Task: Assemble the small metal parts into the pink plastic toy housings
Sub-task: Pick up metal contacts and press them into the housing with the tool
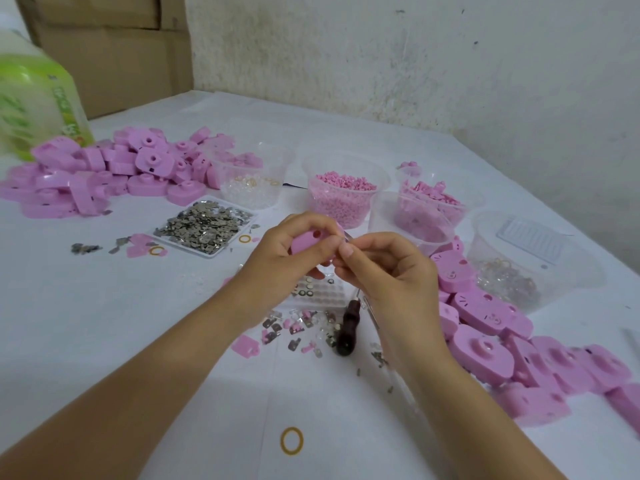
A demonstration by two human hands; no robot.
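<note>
left hand [284, 263]: our fingers [311, 220] grasp pink housing [304, 242] | right hand [391, 271]: we pinch thin metal piece [347, 236] at its edge | over bench [104, 323]

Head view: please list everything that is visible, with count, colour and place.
table: one, white, underneath
loose housings: many, pink, far left and right
metal parts: many, silver, white tray
tubs: five, clear, behind hands
hand tool: one, dark handle, beside right wrist
rubber bands: at least three, yellow, scattered
bottle: one, green, far left
cardboard boxes: several, brown, back left
held housing: one, pink, left hand
left hand: grips held housing
right hand: fingers pinch thin metal piece
</note>
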